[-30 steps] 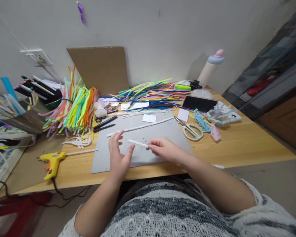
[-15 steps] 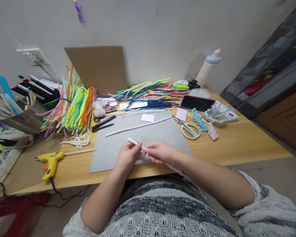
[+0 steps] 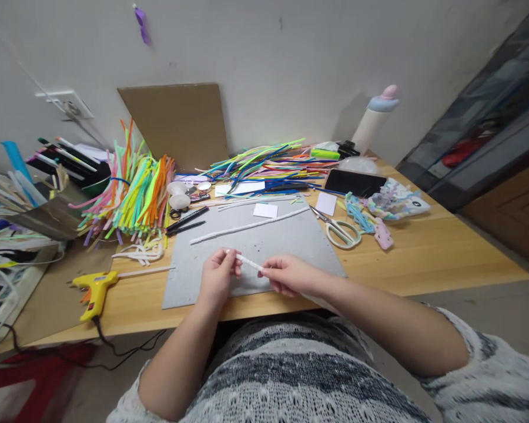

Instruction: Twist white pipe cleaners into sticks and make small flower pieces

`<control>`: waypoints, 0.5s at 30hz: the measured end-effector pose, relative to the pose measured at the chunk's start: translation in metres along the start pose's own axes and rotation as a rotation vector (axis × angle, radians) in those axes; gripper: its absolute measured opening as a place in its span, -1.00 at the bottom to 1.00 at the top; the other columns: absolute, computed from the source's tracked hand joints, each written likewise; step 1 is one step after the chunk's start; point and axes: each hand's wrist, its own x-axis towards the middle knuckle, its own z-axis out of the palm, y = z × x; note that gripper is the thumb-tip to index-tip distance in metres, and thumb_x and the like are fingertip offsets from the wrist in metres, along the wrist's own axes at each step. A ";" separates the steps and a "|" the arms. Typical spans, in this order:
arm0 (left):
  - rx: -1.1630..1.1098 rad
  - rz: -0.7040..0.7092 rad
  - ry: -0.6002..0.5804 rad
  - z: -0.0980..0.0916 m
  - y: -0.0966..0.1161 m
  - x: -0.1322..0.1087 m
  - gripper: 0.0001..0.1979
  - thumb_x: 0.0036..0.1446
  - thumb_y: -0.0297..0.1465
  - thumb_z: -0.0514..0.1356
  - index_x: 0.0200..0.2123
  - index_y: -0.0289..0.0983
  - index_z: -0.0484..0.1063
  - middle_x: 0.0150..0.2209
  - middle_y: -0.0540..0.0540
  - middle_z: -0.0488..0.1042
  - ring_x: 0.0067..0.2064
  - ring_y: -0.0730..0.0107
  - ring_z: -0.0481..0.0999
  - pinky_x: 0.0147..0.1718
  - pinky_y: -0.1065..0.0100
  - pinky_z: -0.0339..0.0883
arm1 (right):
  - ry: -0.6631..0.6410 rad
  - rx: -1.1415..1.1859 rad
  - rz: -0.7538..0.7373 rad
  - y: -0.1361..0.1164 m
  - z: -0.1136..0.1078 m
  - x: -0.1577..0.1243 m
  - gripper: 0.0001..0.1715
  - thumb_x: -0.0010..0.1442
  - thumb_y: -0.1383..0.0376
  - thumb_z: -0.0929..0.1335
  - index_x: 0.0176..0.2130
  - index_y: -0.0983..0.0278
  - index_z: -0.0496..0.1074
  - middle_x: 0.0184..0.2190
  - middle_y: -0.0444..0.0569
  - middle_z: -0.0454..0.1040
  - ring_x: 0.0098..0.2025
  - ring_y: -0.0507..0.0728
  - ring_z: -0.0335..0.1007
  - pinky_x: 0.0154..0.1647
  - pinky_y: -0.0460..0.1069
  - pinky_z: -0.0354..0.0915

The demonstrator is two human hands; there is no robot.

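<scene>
A white pipe cleaner, which looks twisted or wrapped, stretches between my two hands over the grey mat. My left hand pinches its upper left end between thumb and fingers. At the lower right end, my right hand grips it with thumb and forefinger, the other fingers curled beneath. Another long white twisted pipe cleaner lies slantwise on the mat beyond my hands. Near the mat's back edge is a small white card.
A yellow glue gun with its cord lies left, beside bent white pieces. Bundled coloured pipe cleaners stand behind, with more loose ones along the wall. Scissors, a phone and a bottle are right.
My left hand has slid left along the white pipe cleaner to its end, so more of it shows between my hands. My right hand keeps its grip; the view has shifted slightly.
</scene>
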 end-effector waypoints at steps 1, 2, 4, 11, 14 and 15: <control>-0.017 0.035 0.062 -0.003 0.001 0.000 -0.67 -0.09 -0.18 0.28 -0.44 -0.37 0.40 -0.61 0.03 0.38 -0.67 0.62 0.28 -0.67 0.54 0.17 | 0.051 -0.123 -0.045 0.001 -0.004 -0.004 -0.80 0.20 0.26 0.21 -0.24 0.28 0.35 -0.68 -0.23 0.30 -0.72 -0.06 0.13 -0.68 -0.14 0.05; -0.043 0.077 0.132 -0.007 0.003 0.001 -0.67 -0.09 -0.19 0.28 -0.43 -0.37 0.39 -0.62 0.04 0.36 -0.67 0.62 0.28 -0.67 0.55 0.17 | 0.114 -0.255 -0.100 0.002 -0.010 -0.008 -0.78 0.18 0.24 0.24 -0.20 0.26 0.37 -0.62 -0.18 0.36 -0.64 -0.04 0.22 -0.61 -0.13 0.10; -0.110 0.164 0.265 -0.018 0.006 0.004 -0.68 -0.09 -0.20 0.28 -0.42 -0.36 0.38 -0.63 0.06 0.34 -0.66 0.61 0.28 -0.66 0.54 0.18 | 0.240 -0.489 -0.213 0.010 -0.025 -0.017 -0.73 0.16 0.21 0.27 -0.14 0.22 0.40 -0.43 -0.07 0.48 -0.44 0.04 0.36 -0.43 -0.08 0.20; -0.286 0.189 0.523 -0.055 0.020 0.020 -0.69 -0.16 -0.38 0.28 -0.32 -0.27 0.25 -0.52 0.11 0.27 -0.61 0.63 0.26 -0.64 0.53 0.15 | 0.579 -0.697 -0.447 0.026 -0.073 -0.004 -0.70 0.22 0.26 0.21 -0.16 0.23 0.46 -0.15 0.00 0.50 -0.11 0.14 0.38 -0.11 0.01 0.24; -0.274 0.459 0.646 -0.043 0.040 0.001 -0.69 -0.17 -0.51 0.24 -0.31 -0.23 0.23 -0.47 0.12 0.20 -0.59 0.68 0.20 -0.63 0.55 0.09 | 0.625 -0.817 -0.530 0.019 -0.087 0.022 -0.69 0.24 0.26 0.20 -0.16 0.25 0.47 -0.20 0.03 0.50 -0.13 0.14 0.37 -0.14 0.00 0.22; -0.249 0.575 0.619 -0.037 0.049 -0.009 -0.70 -0.16 -0.53 0.22 -0.30 -0.23 0.25 -0.43 0.10 0.21 -0.55 0.67 0.22 -0.59 0.54 0.13 | 0.615 -0.865 -0.552 0.017 -0.091 0.031 -0.69 0.24 0.27 0.19 -0.17 0.25 0.48 -0.22 0.04 0.50 -0.14 0.14 0.36 -0.15 0.00 0.20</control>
